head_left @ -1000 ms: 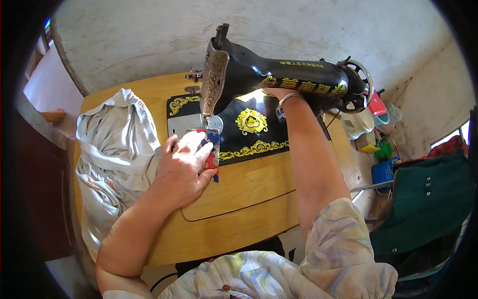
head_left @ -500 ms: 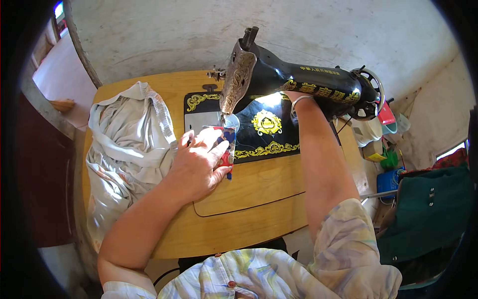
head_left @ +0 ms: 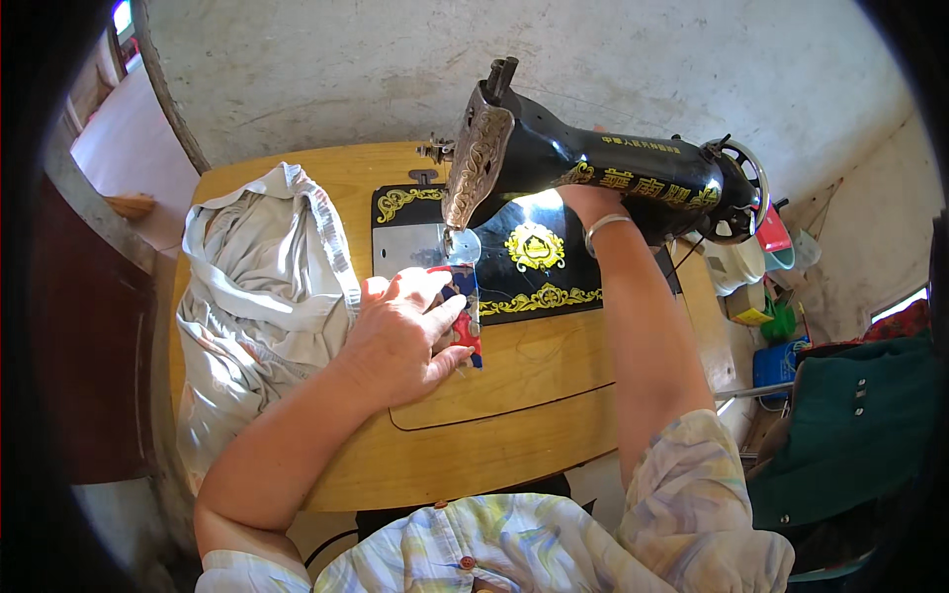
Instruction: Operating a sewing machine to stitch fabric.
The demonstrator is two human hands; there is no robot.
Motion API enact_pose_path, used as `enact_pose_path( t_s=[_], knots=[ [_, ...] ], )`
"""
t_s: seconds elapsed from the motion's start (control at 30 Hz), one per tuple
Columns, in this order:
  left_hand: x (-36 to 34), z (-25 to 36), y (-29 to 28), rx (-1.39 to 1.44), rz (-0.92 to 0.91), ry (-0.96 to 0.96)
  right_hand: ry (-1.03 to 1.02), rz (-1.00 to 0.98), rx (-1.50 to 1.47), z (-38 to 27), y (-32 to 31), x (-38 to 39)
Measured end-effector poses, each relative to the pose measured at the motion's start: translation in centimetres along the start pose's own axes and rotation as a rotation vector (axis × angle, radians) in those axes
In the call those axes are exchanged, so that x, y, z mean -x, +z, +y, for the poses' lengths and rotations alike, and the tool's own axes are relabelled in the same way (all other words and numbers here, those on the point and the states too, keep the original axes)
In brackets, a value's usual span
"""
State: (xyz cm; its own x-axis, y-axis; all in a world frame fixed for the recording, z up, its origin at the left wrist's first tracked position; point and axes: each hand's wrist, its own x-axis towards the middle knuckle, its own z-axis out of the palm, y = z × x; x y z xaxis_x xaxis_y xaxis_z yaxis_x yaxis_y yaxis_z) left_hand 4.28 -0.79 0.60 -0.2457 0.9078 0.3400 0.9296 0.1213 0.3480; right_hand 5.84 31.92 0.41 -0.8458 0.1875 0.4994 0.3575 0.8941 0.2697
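Note:
My left hand (head_left: 403,331) lies with its fingers spread flat over a small red-and-blue patterned cloth (head_left: 465,339). The cloth's far edge sits just on the near side of the needle area of a black sewing machine (head_left: 603,158) with gold decoration. A metal needle plate (head_left: 405,247) shows beside my fingertips. My right hand (head_left: 593,205), with a bangle at the wrist, reaches under the machine's arm; that arm hides its fingers. Left of my left hand, a crumpled whitish garment (head_left: 262,287) with a gathered waistband rests on the table.
The machine is set in a wooden table (head_left: 514,395) against a pale wall. Its handwheel (head_left: 743,190) is at the right end. Beyond the right edge are several containers, a blue tin (head_left: 776,366) and dark green cloth (head_left: 855,425) hanging over something. A dark red door (head_left: 104,366) stands at left.
My left hand and the patterned cloth have slid slightly toward me, away from the needle. My right hand has drawn back a little from under the machine's arm.

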Motion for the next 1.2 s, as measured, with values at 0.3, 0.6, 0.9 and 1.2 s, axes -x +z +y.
enact_pose_path(
  t_s=[0.3,0.6,0.9,1.2],
  knots=[
    [0.1,0.0,0.4,0.009,-0.001,-0.052,-0.368,-0.073,-0.712,-8.6,-7.6,7.7],
    [-0.4,0.2,0.2,-0.044,0.012,-0.056,-0.278,-0.203,-0.359,-6.8,-9.3,9.5],
    [-0.4,-0.3,0.6,-0.087,0.019,-0.051,-0.179,-0.256,-0.302,-8.2,-8.4,9.4],
    [-0.9,-0.5,0.7,-0.123,0.066,-0.056,-0.263,-0.184,-0.418,-9.6,-8.6,9.9]
  ],
)
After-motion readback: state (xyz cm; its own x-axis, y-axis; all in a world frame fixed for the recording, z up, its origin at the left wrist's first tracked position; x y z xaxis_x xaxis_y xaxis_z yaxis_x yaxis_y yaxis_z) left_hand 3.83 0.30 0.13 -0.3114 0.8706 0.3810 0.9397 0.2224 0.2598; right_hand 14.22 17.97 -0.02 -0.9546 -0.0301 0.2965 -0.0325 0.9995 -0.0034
